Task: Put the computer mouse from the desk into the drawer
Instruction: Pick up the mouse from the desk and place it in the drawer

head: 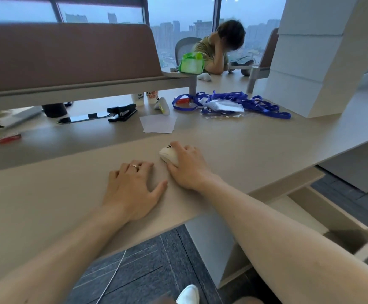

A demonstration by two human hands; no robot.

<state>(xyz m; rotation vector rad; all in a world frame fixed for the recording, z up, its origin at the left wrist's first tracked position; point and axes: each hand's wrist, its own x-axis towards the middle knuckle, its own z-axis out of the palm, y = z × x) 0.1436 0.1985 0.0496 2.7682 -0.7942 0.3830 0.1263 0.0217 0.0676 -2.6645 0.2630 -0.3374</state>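
A white computer mouse (167,155) lies on the beige desk (68,183), a little right of centre. My right hand (188,166) wraps around its right side, fingers over the top and thumb beside it, the mouse still resting on the desk. My left hand (132,187) lies flat on the desk just left of it, fingers spread, a ring on one finger. Below the desk's right end an open drawer (341,224) juts out; my right forearm hides part of it.
A black stapler (122,111), loose paper sheets (158,124), blue lanyards (244,104), cups (145,98) and a red item (8,137) lie farther back. White boxes (314,62) are stacked at the right. A person sits beyond the divider (68,55).
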